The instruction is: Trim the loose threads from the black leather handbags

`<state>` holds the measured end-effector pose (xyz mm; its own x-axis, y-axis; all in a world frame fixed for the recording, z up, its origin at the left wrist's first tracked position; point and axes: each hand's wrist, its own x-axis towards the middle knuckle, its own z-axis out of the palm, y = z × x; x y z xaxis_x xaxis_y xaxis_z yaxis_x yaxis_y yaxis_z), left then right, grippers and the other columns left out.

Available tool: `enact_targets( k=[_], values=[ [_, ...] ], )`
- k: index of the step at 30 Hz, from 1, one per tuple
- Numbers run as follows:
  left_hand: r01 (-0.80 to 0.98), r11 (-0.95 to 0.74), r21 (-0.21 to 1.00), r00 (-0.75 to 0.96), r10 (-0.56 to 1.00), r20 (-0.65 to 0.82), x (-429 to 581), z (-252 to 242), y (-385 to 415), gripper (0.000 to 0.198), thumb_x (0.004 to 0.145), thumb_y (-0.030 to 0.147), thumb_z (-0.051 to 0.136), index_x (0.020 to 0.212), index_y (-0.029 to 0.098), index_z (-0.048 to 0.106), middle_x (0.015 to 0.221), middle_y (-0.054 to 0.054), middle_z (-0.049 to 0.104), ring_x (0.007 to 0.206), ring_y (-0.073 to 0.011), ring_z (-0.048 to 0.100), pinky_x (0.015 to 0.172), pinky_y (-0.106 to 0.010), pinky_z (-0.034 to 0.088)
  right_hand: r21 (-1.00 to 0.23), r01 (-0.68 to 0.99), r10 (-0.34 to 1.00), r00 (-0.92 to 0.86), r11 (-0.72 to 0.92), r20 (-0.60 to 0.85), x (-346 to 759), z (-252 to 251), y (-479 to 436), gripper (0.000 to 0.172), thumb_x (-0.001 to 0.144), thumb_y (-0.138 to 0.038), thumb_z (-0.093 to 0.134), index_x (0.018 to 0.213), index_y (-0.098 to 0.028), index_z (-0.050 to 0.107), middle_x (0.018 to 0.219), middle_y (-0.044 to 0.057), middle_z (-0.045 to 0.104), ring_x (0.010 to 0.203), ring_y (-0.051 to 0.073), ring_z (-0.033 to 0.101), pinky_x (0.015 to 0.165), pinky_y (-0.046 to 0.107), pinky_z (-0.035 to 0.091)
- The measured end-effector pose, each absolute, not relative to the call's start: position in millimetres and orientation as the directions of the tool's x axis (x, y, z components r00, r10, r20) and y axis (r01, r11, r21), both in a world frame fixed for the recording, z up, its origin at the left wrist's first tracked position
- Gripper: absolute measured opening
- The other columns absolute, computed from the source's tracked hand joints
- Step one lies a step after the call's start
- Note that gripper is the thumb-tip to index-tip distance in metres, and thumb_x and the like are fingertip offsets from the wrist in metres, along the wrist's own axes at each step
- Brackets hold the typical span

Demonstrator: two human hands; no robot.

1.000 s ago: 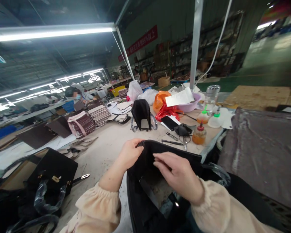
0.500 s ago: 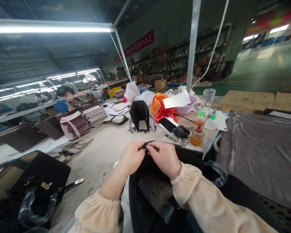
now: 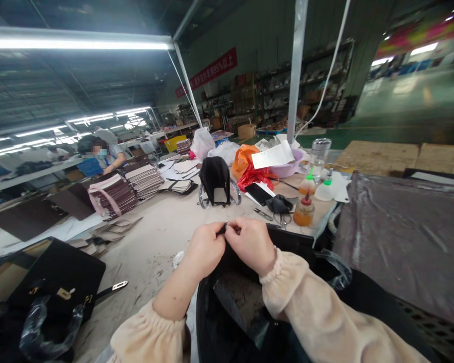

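A large black handbag (image 3: 221, 330) lies open in front of me, its dark inside facing up and a grey block (image 3: 240, 297) within it. My left hand (image 3: 206, 248) pinches the bag's far top edge between thumb and fingers. Right beside it, my right hand (image 3: 249, 242) is closed on the same edge, fingertips nearly touching the left ones. The exact spot they grip is mostly covered by the fingers. A plastic-wrapped handle (image 3: 335, 267) shows at the bag's right side.
A small black bag (image 3: 214, 181) stands beyond my hands. Another black handbag (image 3: 56, 282) lies at left, near stacked panels (image 3: 115, 195). Glue bottles (image 3: 303, 212), snips (image 3: 263, 214) and a phone (image 3: 259, 193) sit at right. A co-worker (image 3: 102, 151) is in the left background.
My hands keep their grip on the bag's edge, the right fingers curled slightly closer. The whole view has shifted a little. The co-worker in the background has raised their upper body.
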<state>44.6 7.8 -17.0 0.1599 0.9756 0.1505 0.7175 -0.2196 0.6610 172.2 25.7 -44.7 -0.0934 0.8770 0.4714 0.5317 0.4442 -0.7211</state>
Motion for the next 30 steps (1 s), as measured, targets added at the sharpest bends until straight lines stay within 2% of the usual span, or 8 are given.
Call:
enact_targets(
  k=[12, 19, 22, 25, 27, 30],
  values=[
    [0.669, -0.141, 0.729, 0.130, 0.989, 0.073, 48.4, -13.9, 10.8, 0.033, 0.072, 0.013, 0.042, 0.089, 0.018, 0.071, 0.074, 0.000, 0.067, 0.079, -0.0189, 0.061, 0.074, -0.026, 0.048, -0.738, 0.473, 0.848, -0.037, 0.480, 0.528, 173.8, -58.1, 22.6, 0.012, 0.072, -0.013, 0.051, 0.063, -0.018, 0.059, 0.060, -0.001, 0.059, 0.056, 0.011, 0.052, 0.056, 0.022, 0.039],
    [0.658, -0.142, 0.739, 0.134, 0.988, 0.070, 45.1, -15.2, 11.6, 0.035, 0.074, 0.014, 0.042, 0.095, 0.019, 0.070, 0.077, 0.001, 0.068, 0.079, -0.0182, 0.061, 0.077, -0.026, 0.048, -0.773, 0.416, 0.866, -0.083, 0.479, 0.493, 179.8, -61.1, 14.0, 0.012, 0.070, -0.011, 0.051, 0.063, -0.018, 0.058, 0.059, -0.003, 0.057, 0.055, 0.011, 0.052, 0.056, 0.021, 0.040],
    [0.661, -0.130, 0.739, 0.126, 0.990, 0.061, 44.1, -14.9, 11.5, 0.035, 0.073, 0.014, 0.043, 0.094, 0.018, 0.071, 0.075, 0.001, 0.068, 0.079, -0.0183, 0.061, 0.079, -0.026, 0.048, -0.798, 0.364, 0.876, -0.154, 0.480, 0.456, 184.7, -61.8, 9.1, 0.016, 0.075, -0.012, 0.047, 0.066, -0.019, 0.058, 0.063, -0.002, 0.060, 0.058, 0.011, 0.055, 0.057, 0.021, 0.042],
    [0.664, -0.123, 0.737, 0.124, 0.991, 0.054, 43.3, -15.3, 12.0, 0.035, 0.074, 0.014, 0.042, 0.095, 0.018, 0.070, 0.073, 0.001, 0.068, 0.081, -0.0185, 0.061, 0.080, -0.026, 0.048, -0.836, 0.282, 0.881, -0.208, 0.470, 0.425, 187.3, -61.0, 7.7, 0.023, 0.085, -0.015, 0.039, 0.078, -0.020, 0.061, 0.072, -0.001, 0.064, 0.064, 0.011, 0.060, 0.059, 0.020, 0.045],
    [0.661, -0.129, 0.739, 0.133, 0.990, 0.054, 42.9, -15.5, 12.3, 0.037, 0.073, 0.013, 0.042, 0.096, 0.019, 0.070, 0.077, 0.002, 0.069, 0.083, -0.0183, 0.062, 0.081, -0.026, 0.047, -0.849, 0.259, 0.886, -0.191, 0.461, 0.423, 186.1, -60.0, 9.5, 0.021, 0.088, -0.021, 0.040, 0.082, -0.020, 0.061, 0.073, -0.001, 0.065, 0.063, 0.011, 0.061, 0.059, 0.020, 0.046],
    [0.646, -0.146, 0.749, 0.147, 0.987, 0.065, 43.3, -14.9, 12.4, 0.039, 0.073, 0.011, 0.043, 0.100, 0.020, 0.069, 0.087, 0.001, 0.070, 0.087, -0.0181, 0.062, 0.082, -0.026, 0.047, -0.843, 0.277, 0.886, -0.094, 0.462, 0.454, 180.9, -59.9, 14.3, 0.012, 0.084, -0.026, 0.052, 0.084, -0.018, 0.061, 0.071, 0.001, 0.064, 0.058, 0.011, 0.060, 0.058, 0.020, 0.047]
  ],
)
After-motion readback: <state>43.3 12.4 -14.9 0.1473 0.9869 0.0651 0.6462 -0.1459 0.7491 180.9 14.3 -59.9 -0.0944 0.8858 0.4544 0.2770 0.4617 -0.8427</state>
